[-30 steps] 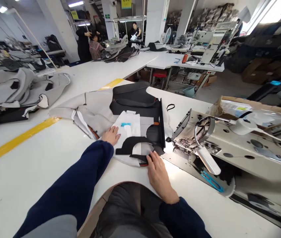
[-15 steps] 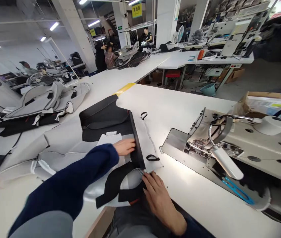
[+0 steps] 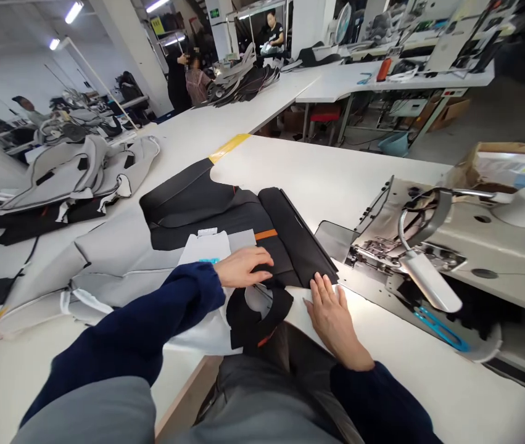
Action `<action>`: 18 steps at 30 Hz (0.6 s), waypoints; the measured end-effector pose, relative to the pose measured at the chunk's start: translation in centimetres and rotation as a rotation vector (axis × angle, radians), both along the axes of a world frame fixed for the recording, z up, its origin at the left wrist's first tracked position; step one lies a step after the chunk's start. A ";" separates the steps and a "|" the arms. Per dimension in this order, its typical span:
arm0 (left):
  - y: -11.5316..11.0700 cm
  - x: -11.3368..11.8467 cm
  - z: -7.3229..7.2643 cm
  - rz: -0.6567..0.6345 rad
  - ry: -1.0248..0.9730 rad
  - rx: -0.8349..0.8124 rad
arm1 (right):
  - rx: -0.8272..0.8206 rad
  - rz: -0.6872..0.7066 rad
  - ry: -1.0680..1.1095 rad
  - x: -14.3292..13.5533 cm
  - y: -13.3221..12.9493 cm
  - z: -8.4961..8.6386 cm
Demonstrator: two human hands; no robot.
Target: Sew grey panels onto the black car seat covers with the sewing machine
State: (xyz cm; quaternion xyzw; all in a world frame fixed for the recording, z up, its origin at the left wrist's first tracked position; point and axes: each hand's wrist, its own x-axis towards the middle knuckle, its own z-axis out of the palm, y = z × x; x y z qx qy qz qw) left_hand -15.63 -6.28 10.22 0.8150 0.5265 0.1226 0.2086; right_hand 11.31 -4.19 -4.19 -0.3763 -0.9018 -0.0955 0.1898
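Observation:
A black fabric cover piece (image 3: 285,231) with an orange band (image 3: 266,234) lies spread on the white table, its right end close to the sewing machine. My left hand (image 3: 245,267) rests on the black fabric near the band, fingers slightly bent and apart. At the cover's lower right corner, my right hand (image 3: 333,313) lies flat with outstretched fingers touching the edge. A white label sheet (image 3: 205,248) sits left of my left hand. Below it, a looped black strip (image 3: 239,320) hangs toward my lap.
The sewing machine (image 3: 488,240) with its lamp (image 3: 431,280) stands at the right, a blue tool (image 3: 440,328) on its base. Grey and black covers (image 3: 72,179) are piled at the left. Yellow tape (image 3: 229,148) crosses the table. Other people (image 3: 195,80) are farther back.
The cover's right part has been turned over to the right, so its black face and orange band now show. My right hand has moved right and up; my left hand slightly right.

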 end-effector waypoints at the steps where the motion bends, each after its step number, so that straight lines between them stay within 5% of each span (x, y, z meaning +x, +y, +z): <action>1: -1.0 0.1 0.0 0.010 0.013 -0.026 | 0.003 -0.013 0.005 -0.2 0.0 0.2; 8: -1.9 3.1 -2.8 -0.062 0.288 -0.104 | -0.015 -0.042 0.003 -0.4 0.1 0.7; 11: -1.9 4.5 -4.1 -0.071 0.165 -0.044 | -0.040 -0.044 -0.002 -0.1 -0.1 0.5; 13: -1.6 5.0 -4.9 0.087 -0.092 -0.121 | -0.051 -0.046 -0.003 0.0 -0.3 0.4; 18: 0.4 4.5 -6.0 0.809 -0.937 -0.592 | -0.071 -0.045 0.006 -0.2 -0.3 1.0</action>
